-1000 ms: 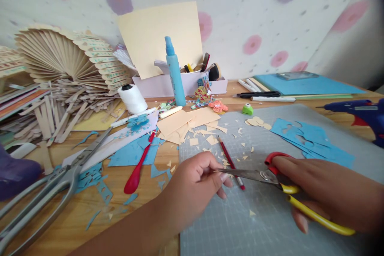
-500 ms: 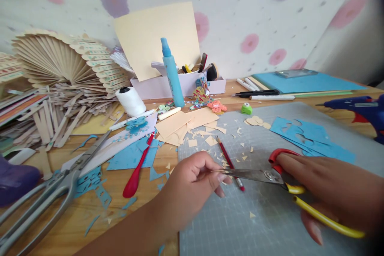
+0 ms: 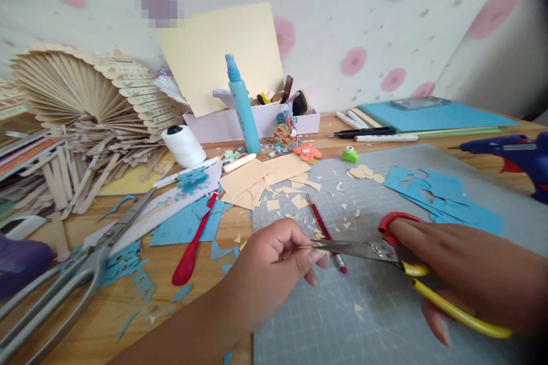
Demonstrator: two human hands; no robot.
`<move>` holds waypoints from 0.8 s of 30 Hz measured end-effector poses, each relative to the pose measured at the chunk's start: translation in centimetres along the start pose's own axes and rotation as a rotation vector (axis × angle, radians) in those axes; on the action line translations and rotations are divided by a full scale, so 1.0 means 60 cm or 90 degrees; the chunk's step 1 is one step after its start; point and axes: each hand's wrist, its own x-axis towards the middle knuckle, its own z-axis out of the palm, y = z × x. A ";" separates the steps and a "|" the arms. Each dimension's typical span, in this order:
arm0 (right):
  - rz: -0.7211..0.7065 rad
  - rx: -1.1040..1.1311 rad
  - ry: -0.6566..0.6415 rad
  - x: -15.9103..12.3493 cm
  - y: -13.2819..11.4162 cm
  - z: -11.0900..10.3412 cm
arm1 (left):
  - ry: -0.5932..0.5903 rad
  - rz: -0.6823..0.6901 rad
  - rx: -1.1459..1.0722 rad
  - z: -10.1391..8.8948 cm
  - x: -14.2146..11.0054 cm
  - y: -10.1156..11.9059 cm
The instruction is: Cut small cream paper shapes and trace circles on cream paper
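Observation:
My right hand point(image 3: 466, 279) grips a pair of scissors point(image 3: 385, 254) with one red and one yellow handle, blades nearly closed and pointing left. My left hand point(image 3: 269, 268) is curled in a pinch at the blade tips, holding a small thin scrap that I cannot make out. Both hands hover over a grey cutting mat point(image 3: 342, 325) strewn with cream paper snippets. A red pencil point(image 3: 327, 234) lies on the mat just behind the blades.
Large metal shears point(image 3: 72, 274) lie at the left front. A red spoon-shaped tool point(image 3: 190, 254), blue paper scraps point(image 3: 445, 199), cream paper pieces point(image 3: 257, 177), a blue glue bottle point(image 3: 240, 105), a white thread spool point(image 3: 184, 145), a blue glue gun point(image 3: 514, 154) and stacked wooden sticks point(image 3: 77, 125) crowd the wooden table.
Both hands stay almost in place at the scissors. The view has shifted slightly, so everything sits a little further left.

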 end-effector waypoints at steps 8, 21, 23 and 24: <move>0.069 0.042 -0.086 0.007 -0.015 -0.007 | -0.005 -0.022 -0.026 0.002 0.002 0.004; 0.143 0.112 -0.168 0.011 -0.025 -0.007 | 0.005 -0.018 -0.080 0.001 0.004 0.004; 0.165 0.118 -0.180 0.016 -0.027 -0.009 | 0.005 -0.014 -0.095 0.001 0.006 0.004; 0.178 0.113 -0.185 0.019 -0.027 -0.010 | 0.006 -0.015 -0.098 0.001 0.006 0.003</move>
